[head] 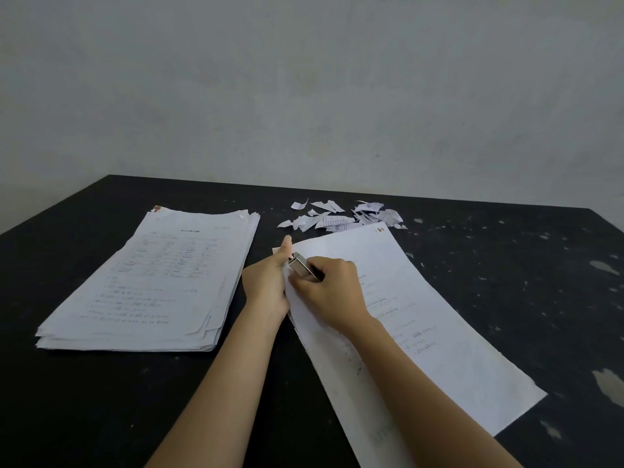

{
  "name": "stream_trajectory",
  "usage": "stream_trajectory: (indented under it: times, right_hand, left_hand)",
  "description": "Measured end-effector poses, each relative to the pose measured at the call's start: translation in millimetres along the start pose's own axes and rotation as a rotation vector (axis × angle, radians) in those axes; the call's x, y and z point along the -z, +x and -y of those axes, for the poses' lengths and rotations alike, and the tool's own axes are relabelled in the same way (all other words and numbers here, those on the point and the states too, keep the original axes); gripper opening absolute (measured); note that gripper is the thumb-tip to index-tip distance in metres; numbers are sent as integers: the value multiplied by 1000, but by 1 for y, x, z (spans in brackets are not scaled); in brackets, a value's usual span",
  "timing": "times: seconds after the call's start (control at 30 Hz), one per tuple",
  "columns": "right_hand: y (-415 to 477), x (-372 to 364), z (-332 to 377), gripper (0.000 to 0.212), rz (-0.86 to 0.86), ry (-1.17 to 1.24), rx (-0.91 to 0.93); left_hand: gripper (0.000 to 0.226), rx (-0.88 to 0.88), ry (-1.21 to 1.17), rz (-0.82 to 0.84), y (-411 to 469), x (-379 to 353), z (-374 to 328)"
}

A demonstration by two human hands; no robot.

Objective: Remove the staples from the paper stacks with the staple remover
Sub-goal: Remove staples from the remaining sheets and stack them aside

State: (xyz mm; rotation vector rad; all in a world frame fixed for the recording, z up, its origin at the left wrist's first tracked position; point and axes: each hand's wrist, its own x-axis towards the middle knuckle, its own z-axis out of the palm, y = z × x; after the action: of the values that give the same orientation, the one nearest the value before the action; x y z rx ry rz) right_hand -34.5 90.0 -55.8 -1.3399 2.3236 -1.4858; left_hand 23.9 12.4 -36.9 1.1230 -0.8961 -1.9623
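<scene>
1. Your right hand (332,287) grips the staple remover (303,266) at the near sheet's (435,332) far-left corner; your left hand (266,282) pinches that edge.
2. Yank sideways and the corner likely tears, like the scraps (341,216) beyond.
3. Left thumb sits close: a slip could nick it.
</scene>
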Motion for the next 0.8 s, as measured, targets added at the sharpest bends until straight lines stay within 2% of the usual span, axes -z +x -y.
stream_trajectory:
  times: [0.23,0.33,0.47,0.63,0.73,0.8]
  right_hand:
    - [5,-9,2,49,-23,-74,-25]
    - [8,-12,5,46,7,-152,-22]
    - [13,-17,9,45,66,-282,-5]
    - [16,-21,7,31,117,-365,-12]
    - [20,-21,3,36,140,-285,-48]
    - [33,-14,-1,38,34,-123,-164]
  left_hand:
    - [27,-18,-9,-26,-1,0,2]
    - [32,-33,25,-38,1,0,3]
    - [22,-4,-5,-37,5,2,3]
    - [21,32,-5,-58,6,3,2]
    - [19,-4,48,-65,7,4,6]
    - [24,-52,140,-107,9,4,8]
